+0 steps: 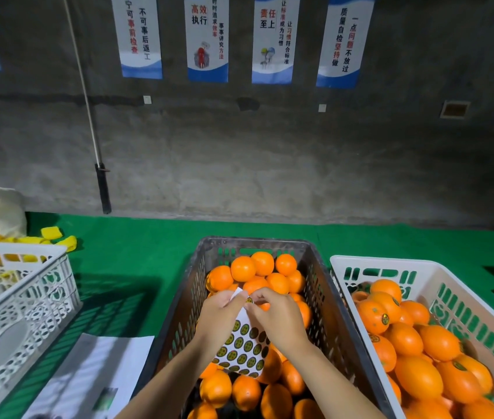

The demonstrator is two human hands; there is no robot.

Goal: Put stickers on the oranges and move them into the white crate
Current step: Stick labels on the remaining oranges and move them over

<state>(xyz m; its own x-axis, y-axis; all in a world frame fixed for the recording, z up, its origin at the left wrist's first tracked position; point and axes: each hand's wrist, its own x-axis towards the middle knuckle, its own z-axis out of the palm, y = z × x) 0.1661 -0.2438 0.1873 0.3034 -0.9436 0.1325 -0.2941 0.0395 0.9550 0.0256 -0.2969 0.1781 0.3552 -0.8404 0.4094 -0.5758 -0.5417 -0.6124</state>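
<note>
A dark crate point(324, 297) in the middle holds several plain oranges point(242, 269). Over it, my left hand point(220, 314) holds a white sticker sheet point(244, 347) printed with round green-and-yellow stickers. My right hand point(276, 316) pinches one sticker point(249, 300) at the sheet's top edge. To the right stands the white crate point(457, 285) with several oranges point(439, 343) in it, some showing a sticker on the peel.
Another white crate point(40, 297) sits at the left with yellow pieces point(55, 234) behind it. White sheets of paper point(94, 370) lie on the green table point(136, 246) at the front left. A grey wall with posters rises behind the table.
</note>
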